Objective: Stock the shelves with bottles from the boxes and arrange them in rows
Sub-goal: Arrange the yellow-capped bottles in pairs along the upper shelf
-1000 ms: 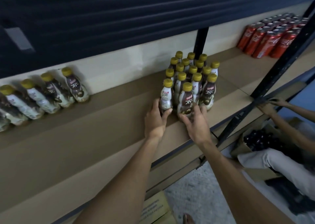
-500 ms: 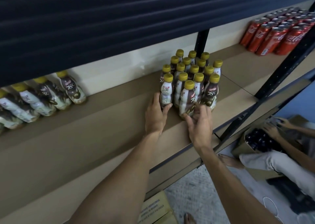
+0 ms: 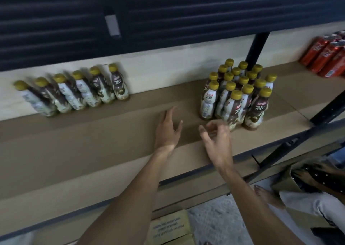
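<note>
Along the brown shelf [image 3: 93, 151], which fills most of my view, the work sits to the right; the cluster of bottles [image 3: 237, 95] stands upright there, yellow caps packed tight in files running from near the front edge toward the far wall. I judge this batch set down and the squaring-up nearly done; the near middle bottle looks a little proud of its neighbours, so I would nudge it back with flat fingers and steady the block from the left, not prod the caps, since these tall bottles would topple in a chain. My left hand [image 3: 167, 131] hovers over bare shelf left of the cluster, its grip wide and slack, holding nothing; my right hand [image 3: 218, 142] is just near the front bottle, grip loosely curled and empty; blur hides whether a fingertip touches.

Further left, well apart, a row of bottles [image 3: 74, 93] lines the far wall, smeared by motion; red cans [image 3: 324, 58] fill the far right corner; a black post [image 3: 257, 47] rises behind the cluster and limits growth rightward. Below, another person's hand [image 3: 302, 174] reaches into an open box [image 3: 283, 181]; a printed carton [image 3: 169, 228] sits under the shelf.
</note>
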